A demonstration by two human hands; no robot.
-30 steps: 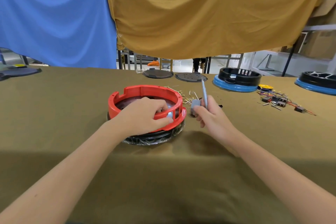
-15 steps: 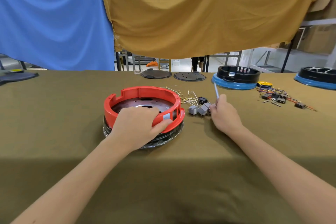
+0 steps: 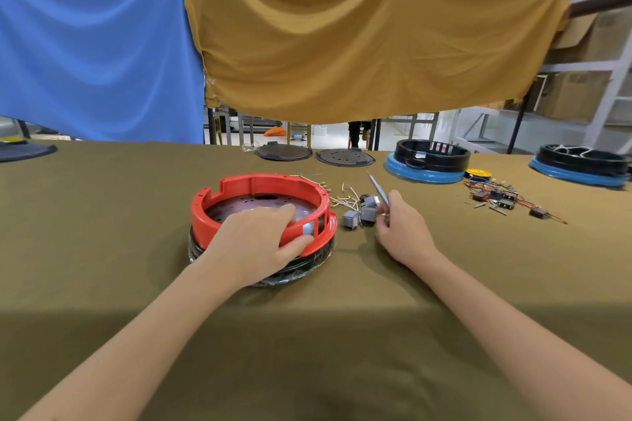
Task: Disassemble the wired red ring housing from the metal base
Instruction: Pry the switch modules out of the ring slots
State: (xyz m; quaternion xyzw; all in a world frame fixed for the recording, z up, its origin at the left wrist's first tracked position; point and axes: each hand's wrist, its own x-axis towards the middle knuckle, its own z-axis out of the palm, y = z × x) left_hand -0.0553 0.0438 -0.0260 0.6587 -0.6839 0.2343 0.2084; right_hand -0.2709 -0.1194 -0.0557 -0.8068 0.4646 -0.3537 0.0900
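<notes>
Red ring housing (image 3: 260,205) sits mid-table on metal base (image 3: 273,212). Left hand (image 3: 260,243) clamps rim at 5 o'clock; right hand (image 3: 403,232) pinches tool (image 3: 378,191). Hold steady, pry near the grip.

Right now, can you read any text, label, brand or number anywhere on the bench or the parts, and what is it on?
None can be read.
Red ring housing: no marking visible.
Small grey connector blocks beside it: any print is too small to read.
Black rings on blue bases: no legible label.
Cardboard boxes on the shelving at right: blurred, nothing readable.
</notes>
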